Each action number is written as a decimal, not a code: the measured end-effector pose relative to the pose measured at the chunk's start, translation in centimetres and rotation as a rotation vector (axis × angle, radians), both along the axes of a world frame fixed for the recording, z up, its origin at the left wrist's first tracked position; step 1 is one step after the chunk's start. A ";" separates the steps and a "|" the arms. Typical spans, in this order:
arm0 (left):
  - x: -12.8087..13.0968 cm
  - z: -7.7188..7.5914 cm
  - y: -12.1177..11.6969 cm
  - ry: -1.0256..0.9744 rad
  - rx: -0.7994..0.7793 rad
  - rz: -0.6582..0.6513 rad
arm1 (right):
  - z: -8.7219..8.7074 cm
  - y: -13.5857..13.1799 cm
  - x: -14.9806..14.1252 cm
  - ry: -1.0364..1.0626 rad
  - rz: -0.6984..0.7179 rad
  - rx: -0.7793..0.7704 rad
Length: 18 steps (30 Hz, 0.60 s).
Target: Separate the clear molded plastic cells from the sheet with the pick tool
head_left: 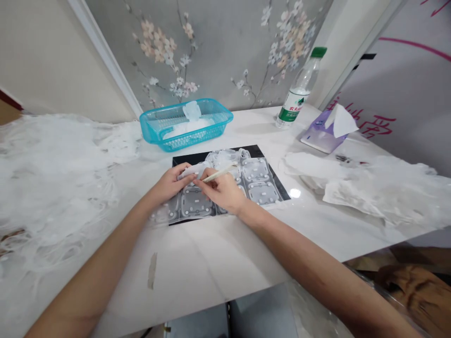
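Note:
My left hand (175, 180) is closed on a whitish translucent piece (193, 171), its thumb and fingers pinching the edge. Close beside it, my right hand (221, 188) grips a slim cream-coloured stick (220, 172) like a pen, with the tip pointing at the held piece. Both hands are above a translucent moulded sheet (256, 170) with rounded square sections and small white dots. The sheet lies on a black flat board (183, 160). More loose clear pieces (225, 157) are heaped on the sheet's far side, partly behind my right hand.
A blue plastic basket (148, 124) with whitish pieces stands behind the board. Translucent scraps (59, 164) are piled at the left, and more white sheets (373, 185) at the right. A water bottle (296, 101) and a purple tissue pack (322, 134) stand at the back right.

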<state>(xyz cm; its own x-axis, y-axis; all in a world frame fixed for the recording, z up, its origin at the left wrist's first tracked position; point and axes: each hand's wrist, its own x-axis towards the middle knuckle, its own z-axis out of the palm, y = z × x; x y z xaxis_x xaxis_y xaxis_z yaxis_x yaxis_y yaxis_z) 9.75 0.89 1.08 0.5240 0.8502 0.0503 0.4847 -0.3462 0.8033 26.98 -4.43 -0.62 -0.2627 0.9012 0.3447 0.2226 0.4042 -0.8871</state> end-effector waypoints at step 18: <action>0.0 0.0 -0.1 -0.032 -0.023 0.012 | 1.8 0.2 0.2 -0.218 -0.145 0.087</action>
<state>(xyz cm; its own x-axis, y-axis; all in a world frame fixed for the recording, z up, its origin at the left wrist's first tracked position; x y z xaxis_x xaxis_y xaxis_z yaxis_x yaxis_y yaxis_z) 9.72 0.81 1.07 0.5122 0.8576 0.0475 0.4623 -0.3219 0.8263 27.22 -4.19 1.16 -0.2092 0.9045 0.3716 0.4659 0.4263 -0.7754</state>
